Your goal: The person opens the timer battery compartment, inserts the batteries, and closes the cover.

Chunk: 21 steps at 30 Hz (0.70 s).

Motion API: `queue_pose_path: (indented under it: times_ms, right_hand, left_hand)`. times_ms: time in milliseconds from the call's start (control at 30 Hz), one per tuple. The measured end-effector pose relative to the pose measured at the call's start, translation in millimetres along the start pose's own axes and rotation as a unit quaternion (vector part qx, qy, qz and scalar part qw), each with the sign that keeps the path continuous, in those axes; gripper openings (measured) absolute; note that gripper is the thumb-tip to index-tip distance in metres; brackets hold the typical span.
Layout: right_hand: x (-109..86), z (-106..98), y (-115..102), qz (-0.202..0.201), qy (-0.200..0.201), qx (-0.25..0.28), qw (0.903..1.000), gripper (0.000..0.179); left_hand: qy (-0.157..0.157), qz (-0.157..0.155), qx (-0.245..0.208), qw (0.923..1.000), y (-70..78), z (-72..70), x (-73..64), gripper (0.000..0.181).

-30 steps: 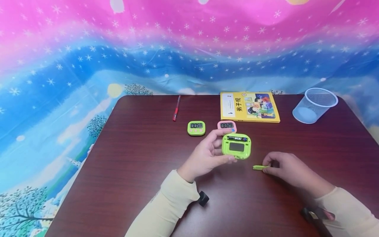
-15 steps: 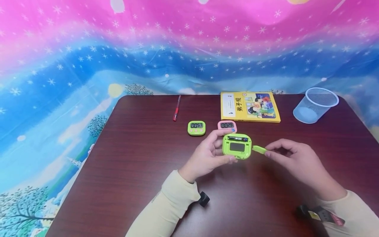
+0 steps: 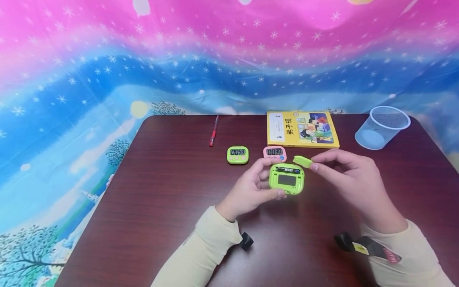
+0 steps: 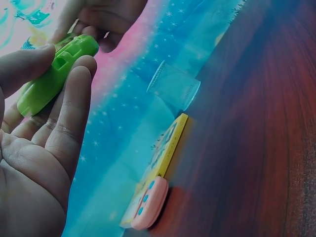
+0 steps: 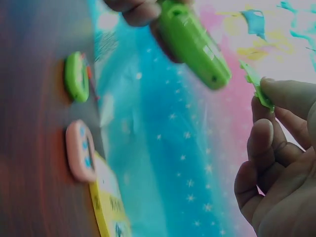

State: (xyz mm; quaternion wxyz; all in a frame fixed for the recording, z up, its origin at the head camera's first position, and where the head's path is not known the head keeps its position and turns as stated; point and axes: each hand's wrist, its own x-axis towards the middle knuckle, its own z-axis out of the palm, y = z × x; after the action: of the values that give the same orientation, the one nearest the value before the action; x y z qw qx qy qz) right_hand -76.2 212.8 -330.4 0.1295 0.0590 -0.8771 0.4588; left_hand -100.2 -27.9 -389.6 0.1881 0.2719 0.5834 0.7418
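Note:
My left hand (image 3: 251, 187) grips a green digital timer (image 3: 287, 190) by its edges, thumb below and fingers above, its back facing me. The battery compartment is uncovered, and a dark battery (image 3: 288, 170) lies in the slot along the top. Between thumb and forefinger my right hand (image 3: 358, 179) pinches the small green battery cover (image 3: 302, 161), held at the timer's upper right corner. In the right wrist view the cover (image 5: 257, 88) shows edge-on, a gap apart from the timer (image 5: 195, 47). The left wrist view shows the timer (image 4: 57, 74) from its edge.
Behind the hands, a second green timer (image 3: 238, 155) and a pink timer (image 3: 274, 152) sit on the dark wooden table (image 3: 172, 199), displays lit. Farther back lie a red pen (image 3: 213, 131) and a yellow book (image 3: 305, 129). A mesh pen holder (image 3: 381, 127) stands at the back right.
My right hand has lifted the battery cover from low on the right up to the timer's upper right corner. My left hand stays almost still, with the timer tipped slightly.

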Motion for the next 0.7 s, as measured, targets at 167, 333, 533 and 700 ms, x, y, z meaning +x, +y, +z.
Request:
queue_pose_path:
  times_ms: [167,333,533,700]
  right_hand:
    - [6.4,12,-6,-0.005,-0.015,0.025,0.9996,0.019]
    - [11.9,20,-10,-0.008,-0.036,0.043,0.9984,0.019]
    - [12.7,26,-8,-0.029,-0.049,0.03,0.9979,0.016]
    - [14.5,34,1,-0.06,-0.051,0.027,0.9966,0.013]
  left_hand:
    - [-0.001,0.003,0.01,0.9999,-1.6,-1.1,1.0,0.067]
    - [0.003,0.004,0.023,0.9997,-0.9,-2.5,1.0,0.066]
    - [0.015,-0.001,0.028,0.9995,-2.3,-3.3,1.6,0.066]
    - [0.028,0.003,0.037,0.9989,-4.5,-5.0,1.1,0.066]
